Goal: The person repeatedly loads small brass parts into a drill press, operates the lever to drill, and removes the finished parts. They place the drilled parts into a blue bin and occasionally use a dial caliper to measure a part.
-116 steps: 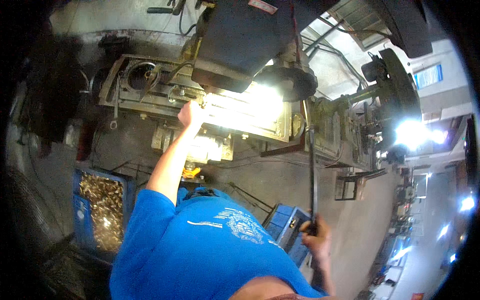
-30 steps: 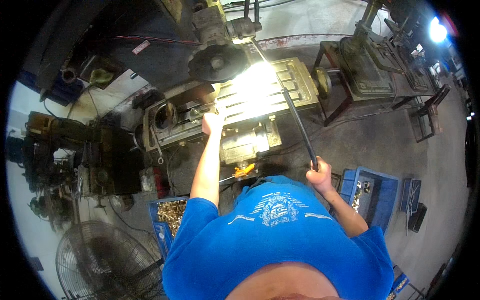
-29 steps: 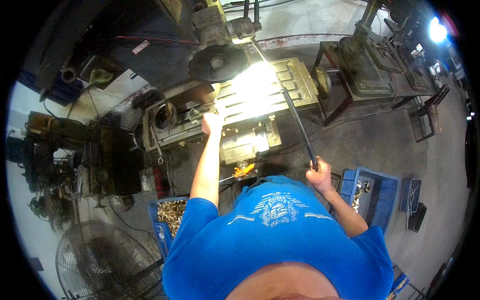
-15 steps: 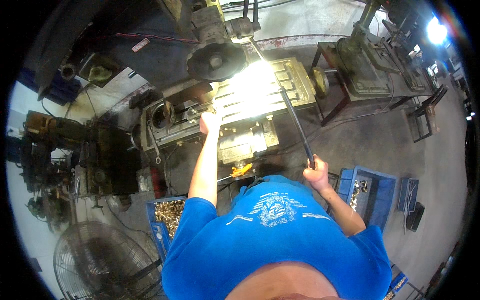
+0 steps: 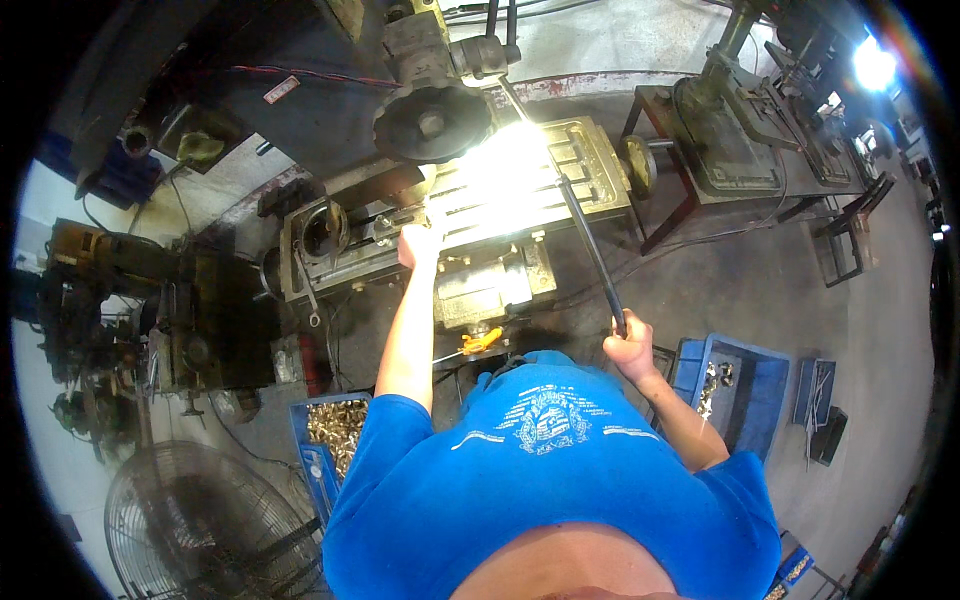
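Note:
My right hand (image 5: pixel 631 347) is wrapped round the lower end of a long black lever (image 5: pixel 591 238), which slopes up to the metal milling machine (image 5: pixel 480 300). Reaching forward, my left hand (image 5: pixel 418 246) is closed at the near edge of the slotted machine table (image 5: pixel 592 160). Its fingertips face away, and what they hold is hidden. Just beyond that hand lie small metal fixture parts, partly lost in the glare of a bright lamp. A dark round machine head (image 5: pixel 431 124) hangs above the table.
A blue crate of brass-coloured parts (image 5: pixel 338 430) stands left of my body. To the right is a larger blue crate (image 5: pixel 755 390) with a few shiny parts. A caged fan (image 5: pixel 200 520) stands at lower left, and an orange-handled tool (image 5: pixel 482 342) sits under the machine.
Hardly anything differs. My right hand and the lever's lower end have shifted very slightly to the left; my left hand stays at the same spot.

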Demonstrator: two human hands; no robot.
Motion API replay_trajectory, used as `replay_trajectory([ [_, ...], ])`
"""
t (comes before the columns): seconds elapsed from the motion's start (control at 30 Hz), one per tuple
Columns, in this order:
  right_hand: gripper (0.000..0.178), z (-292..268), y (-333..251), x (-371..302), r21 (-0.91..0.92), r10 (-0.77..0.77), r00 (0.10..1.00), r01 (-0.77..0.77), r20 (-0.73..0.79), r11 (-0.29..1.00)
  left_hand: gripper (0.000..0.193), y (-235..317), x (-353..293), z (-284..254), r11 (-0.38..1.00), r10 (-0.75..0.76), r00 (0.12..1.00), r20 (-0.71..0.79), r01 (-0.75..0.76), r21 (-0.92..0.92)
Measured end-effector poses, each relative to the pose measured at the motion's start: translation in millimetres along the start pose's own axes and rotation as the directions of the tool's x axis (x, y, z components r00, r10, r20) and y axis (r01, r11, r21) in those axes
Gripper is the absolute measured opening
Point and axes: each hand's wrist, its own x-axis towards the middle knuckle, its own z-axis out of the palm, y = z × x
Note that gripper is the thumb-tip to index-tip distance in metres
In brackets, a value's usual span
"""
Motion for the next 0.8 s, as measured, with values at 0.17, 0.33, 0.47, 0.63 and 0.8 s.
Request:
replay_trajectory([
  [0.17, 0.018, 0, 0, 1, -0.004, -0.007, 1.0, 0.007, -0.004, 1.0, 0.054, -2, 2, 4, 1.0, 0.005, 1.0, -0.025, -0.004, 0.003],
  [0.33, 0.018, 0, 0, 1, 0.004, -0.004, 1.0, 0.004, -0.008, 1.0, 0.053, 5, -3, -4, 1.0, 0.002, 1.0, -0.009, -0.002, 0.008],
  [0.47, 0.018, 1, 1, 2, 0.006, 0.002, 1.0, -0.002, -0.011, 1.0, 0.054, 5, -2, -4, 1.0, -0.016, 1.0, 0.001, 0.016, 0.019],
  [0.63, 0.018, 2, 4, 2, 0.002, -0.011, 1.0, 0.011, -0.008, 1.0, 0.054, 3, -1, -3, 1.0, -0.025, 1.0, 0.017, 0.025, 0.017],
  [0.8, 0.018, 2, 6, 3, -0.027, -0.027, 0.999, 0.026, -0.021, 0.999, 0.055, -1, 3, 4, 1.0, -0.007, 1.0, -0.002, 0.007, 0.012],
])
